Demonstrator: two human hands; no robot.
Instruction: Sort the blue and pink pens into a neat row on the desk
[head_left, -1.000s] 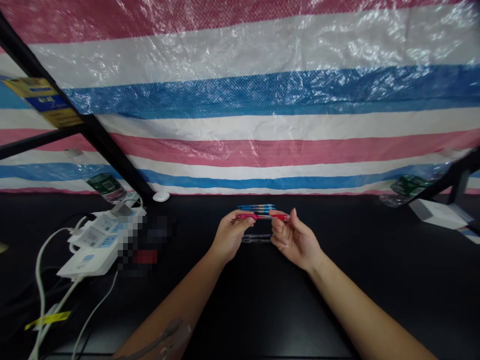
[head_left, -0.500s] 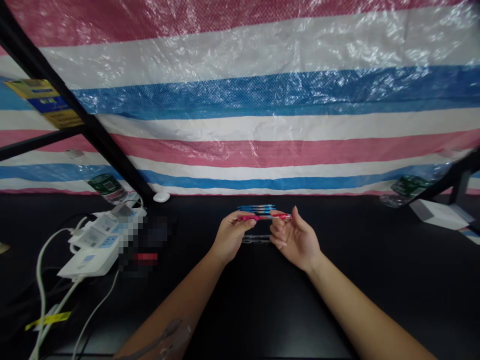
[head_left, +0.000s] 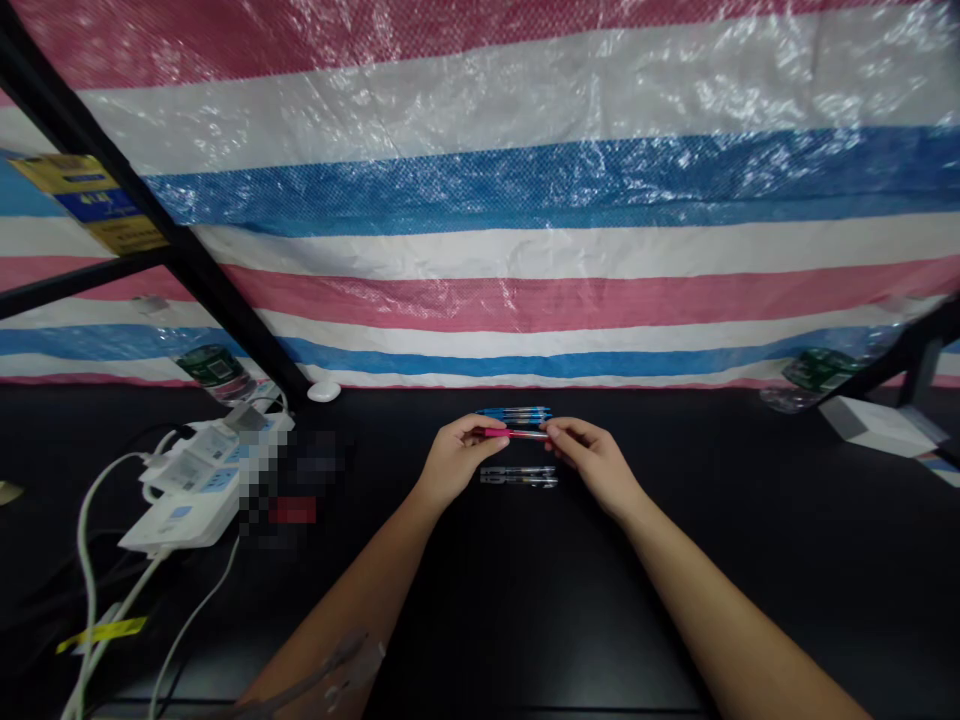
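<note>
Red pen [head_left: 517,434], apparently clamped in both hands' fingers [head_left: 492,447] [head_left: 556,437], sits well inside the table's [head_left: 750,520] near edge.

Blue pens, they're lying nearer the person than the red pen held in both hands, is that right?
No: the head view shows the blue pens lying beyond the red pen, farther from the person; the left hand and right hand do hold it.

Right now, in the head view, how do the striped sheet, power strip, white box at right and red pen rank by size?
1. Striped sheet
2. Power strip
3. White box
4. Red pen, partly hidden by the left hand and right hand
</note>
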